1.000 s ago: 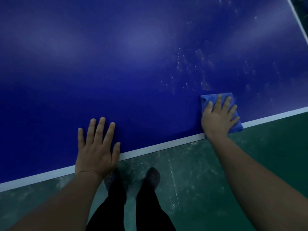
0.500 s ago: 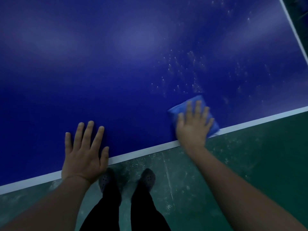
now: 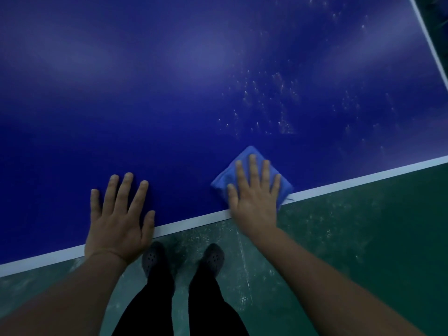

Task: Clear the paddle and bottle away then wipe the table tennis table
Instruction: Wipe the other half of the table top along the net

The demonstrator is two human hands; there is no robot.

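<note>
The blue table fills the upper view, its white edge line crossed by both hands. Green floor is seen at five o'clock. The left hand is laid flat, fingers straight. The right hand is pressed flat on a folded blue cloth, with white specks at its twelve o'clock.

no text, label, brand, number or sign can be read anywhere in the head view.
</note>
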